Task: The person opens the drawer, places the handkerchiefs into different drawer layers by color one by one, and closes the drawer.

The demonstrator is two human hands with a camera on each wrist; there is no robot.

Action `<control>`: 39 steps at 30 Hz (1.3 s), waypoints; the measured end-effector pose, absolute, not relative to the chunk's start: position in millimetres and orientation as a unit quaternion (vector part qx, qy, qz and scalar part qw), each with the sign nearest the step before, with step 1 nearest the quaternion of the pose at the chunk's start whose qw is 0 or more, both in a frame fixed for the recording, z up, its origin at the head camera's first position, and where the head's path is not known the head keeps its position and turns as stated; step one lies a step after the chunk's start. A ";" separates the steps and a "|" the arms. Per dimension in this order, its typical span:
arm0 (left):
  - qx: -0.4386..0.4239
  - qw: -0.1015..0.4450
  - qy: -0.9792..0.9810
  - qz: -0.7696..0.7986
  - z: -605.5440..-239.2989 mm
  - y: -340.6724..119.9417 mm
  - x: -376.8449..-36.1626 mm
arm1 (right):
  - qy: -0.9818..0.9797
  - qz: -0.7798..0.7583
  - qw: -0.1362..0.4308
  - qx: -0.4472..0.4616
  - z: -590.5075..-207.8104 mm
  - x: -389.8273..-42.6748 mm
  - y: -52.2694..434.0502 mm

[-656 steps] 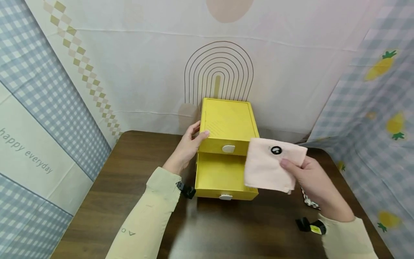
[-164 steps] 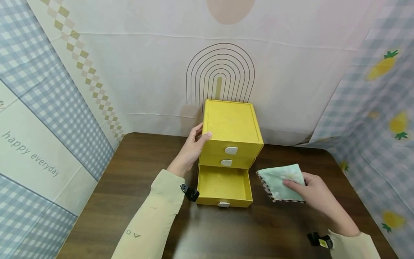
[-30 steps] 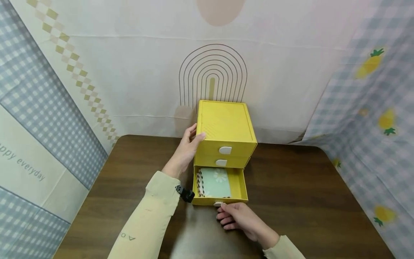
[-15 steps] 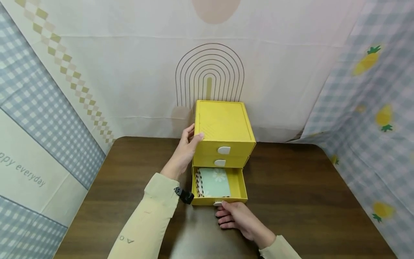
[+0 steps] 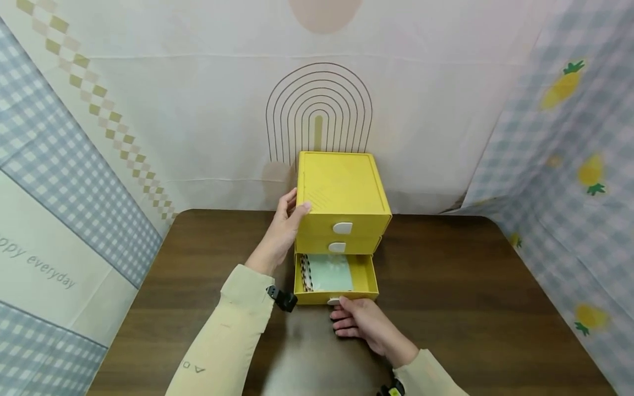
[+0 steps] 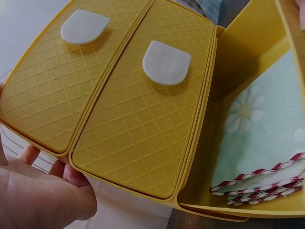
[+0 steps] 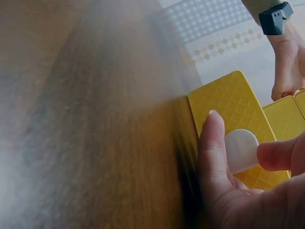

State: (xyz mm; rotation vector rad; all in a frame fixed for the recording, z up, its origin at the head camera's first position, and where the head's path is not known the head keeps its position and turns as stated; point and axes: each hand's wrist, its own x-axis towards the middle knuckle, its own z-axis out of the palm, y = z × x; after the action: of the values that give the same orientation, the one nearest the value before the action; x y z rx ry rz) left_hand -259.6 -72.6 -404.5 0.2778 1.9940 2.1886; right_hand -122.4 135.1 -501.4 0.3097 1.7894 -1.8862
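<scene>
A yellow three-drawer cabinet (image 5: 342, 190) stands at the back of the brown table (image 5: 446, 297). Its bottom drawer (image 5: 365, 275) is partly out and holds a folded mint cloth (image 5: 329, 272) with a daisy print and a red-striped edge (image 6: 257, 143). My left hand (image 5: 295, 204) holds the cabinet's top left corner, thumb on the lid. My right hand (image 5: 339, 309) pinches the white handle (image 5: 333, 301) on the bottom drawer's front. In the right wrist view the thumb (image 7: 214, 152) and a finger (image 7: 281, 155) close on that handle (image 7: 240, 148). The two upper drawers (image 6: 143, 119) are closed.
Patterned fabric walls enclose the table at the back (image 5: 198, 121), left (image 5: 59, 220) and right (image 5: 569, 165). Bare tabletop lies on both sides of the cabinet and in front of it.
The bottom drawer has slid inward with my right hand on its handle, and less of the cloth shows. The left hand has kept its hold on the cabinet.
</scene>
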 end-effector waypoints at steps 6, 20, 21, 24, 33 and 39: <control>0.094 0.084 0.671 0.731 -404.1 -74.4 -259.4 | 0.663 -0.702 0.231 0.120 -494.6 -135.0 129.6; 0.088 0.076 0.677 0.727 -403.4 -71.4 -260.5 | 0.668 -0.701 0.209 0.134 -490.4 -169.8 128.6; 0.086 0.075 0.676 0.728 -403.3 -71.8 -260.4 | 0.668 -0.702 0.210 0.134 -490.4 -172.0 128.3; 0.085 0.074 0.675 0.729 -402.5 -72.9 -259.9 | 0.667 -0.701 0.211 0.134 -489.5 -178.4 128.0; 0.084 0.073 0.670 0.734 -402.4 -70.6 -259.4 | 0.671 -0.699 0.210 0.133 -489.4 -195.5 130.8; 0.079 0.068 0.667 0.738 -403.5 -70.7 -258.5 | 0.676 -0.693 0.208 0.143 -496.1 -203.9 130.2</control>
State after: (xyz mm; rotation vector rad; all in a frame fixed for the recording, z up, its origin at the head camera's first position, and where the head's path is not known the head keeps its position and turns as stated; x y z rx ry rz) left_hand -258.5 -70.7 -403.5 0.2378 2.0089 2.2220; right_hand -203.9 130.2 -496.1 0.3975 1.8810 -1.9284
